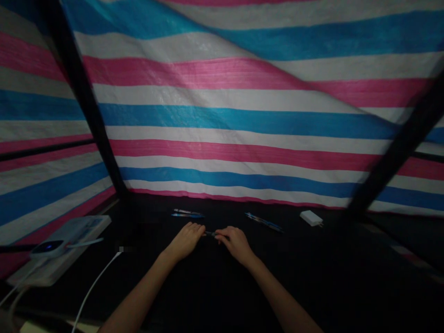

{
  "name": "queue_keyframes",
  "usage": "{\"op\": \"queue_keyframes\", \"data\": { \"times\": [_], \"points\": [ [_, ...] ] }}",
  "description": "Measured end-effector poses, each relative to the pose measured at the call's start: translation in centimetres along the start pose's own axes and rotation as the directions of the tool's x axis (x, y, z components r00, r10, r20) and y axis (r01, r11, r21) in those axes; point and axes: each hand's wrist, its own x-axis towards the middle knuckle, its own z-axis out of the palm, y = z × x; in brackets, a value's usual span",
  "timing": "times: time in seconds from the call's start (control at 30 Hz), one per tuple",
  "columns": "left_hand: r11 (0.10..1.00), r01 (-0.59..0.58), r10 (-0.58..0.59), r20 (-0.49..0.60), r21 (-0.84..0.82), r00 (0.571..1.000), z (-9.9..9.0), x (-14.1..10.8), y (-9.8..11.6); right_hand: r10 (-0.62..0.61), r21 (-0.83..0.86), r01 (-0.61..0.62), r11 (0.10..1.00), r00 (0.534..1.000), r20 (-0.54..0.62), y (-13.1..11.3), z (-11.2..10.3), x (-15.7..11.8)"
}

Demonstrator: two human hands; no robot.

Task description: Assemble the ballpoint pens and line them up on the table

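Dark and slim, the pen-like piece [210, 234] you hold looks like light, stiff plastic; it is too small and dim here to tell more. It should weigh next to nothing, and if its barrel is smooth it may roll or slip between your fingertips. A light pinch near each end would suit it – no need to squeeze hard, since any thin parts could bend or crack.

It lies between your two hands, roughly level, above or on the black table [215, 286]; you can't tell which. Your left hand [187, 240] has its fingers closed over one end, and your right hand [237, 244] pinches the other between thumb and fingers, leaving a short stretch showing in the middle.

Just beyond your left hand lie some pens [188, 214]; beyond your right, more blue pens [264, 223] lie at a slant – with a white adapter [311, 218] farther right.
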Motion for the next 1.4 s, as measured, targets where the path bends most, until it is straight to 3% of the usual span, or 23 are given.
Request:
{"op": "queue_keyframes", "data": {
  "times": [0.13, 0.27, 0.33, 0.43, 0.6, 0.67, 0.8, 0.87, 1.13, 1.2, 1.3, 1.4],
  "points": [
    [1.000, -0.013, 0.013, 0.004, 0.027, 1.000, -0.1, -0.2, -0.3, -0.002, -0.062, 0.001, 0.998, 1.000, -0.024, -0.5, 0.1, -0.1],
    [0.988, -0.104, 0.101, 0.031, 0.111, 0.994, -0.5, -0.1, 0.1, 0.026, 0.091, -0.040, 0.995, 0.988, 0.150, -0.1, -0.1, -0.1],
    [0.994, -0.074, 0.072, 0.035, 0.074, 0.997, -0.4, 0.0, 0.4, 0.011, 0.091, -0.030, 0.995, 0.980, 0.201, 0.0, -0.2, 0.0],
    [0.998, 0.027, -0.025, 0.041, -0.049, 0.999, -0.2, 0.2, 0.7, -0.020, -0.015, 0.023, 1.000, 0.987, 0.156, -0.3, 0.0, 0.0],
    [0.986, 0.080, -0.076, 0.035, -0.144, 0.997, 0.0, 0.2, 0.4, -0.037, -0.179, 0.026, 0.983, 0.998, -0.060, -1.0, 0.7, 0.0],
    [0.998, 0.051, -0.052, -0.019, -0.046, 0.998, 0.0, 0.2, 0.3, -0.034, -0.093, 0.028, 0.995, 0.998, -0.054, -0.8, 0.7, 0.1],
    [0.976, -0.104, 0.118, -0.062, 0.189, 0.991, 0.1, -0.1, 0.3, -0.016, 0.233, -0.030, 0.972, 0.981, 0.191, 0.1, 0.3, 0.2],
    [0.970, -0.134, 0.145, -0.043, 0.201, 0.988, 0.1, 0.0, 0.5, -0.027, 0.294, -0.044, 0.955, 0.972, 0.233, 0.5, 0.1, 0.2],
    [0.999, 0.043, -0.043, -0.011, -0.001, 0.999, -0.3, 0.5, 0.7, 0.011, 0.099, -0.008, 0.995, 1.000, -0.029, -0.9, 0.8, 0.2],
    [0.999, 0.023, -0.023, -0.004, 0.031, 1.000, -0.3, 0.2, 0.6, 0.034, 0.159, -0.036, 0.987, 0.999, 0.015, -0.9, 0.9, 0.2],
    [0.990, -0.075, 0.077, -0.008, 0.122, 0.997, -0.2, -0.2, 0.5, 0.033, 0.318, -0.096, 0.943, 0.980, 0.199, -0.4, 0.6, 0.1],
    [0.985, -0.102, 0.104, -0.006, 0.139, 0.995, -0.1, -0.2, 0.9, 0.003, 0.280, -0.075, 0.957, 0.969, 0.247, 0.0, 0.1, 0.0]
  ]
}}
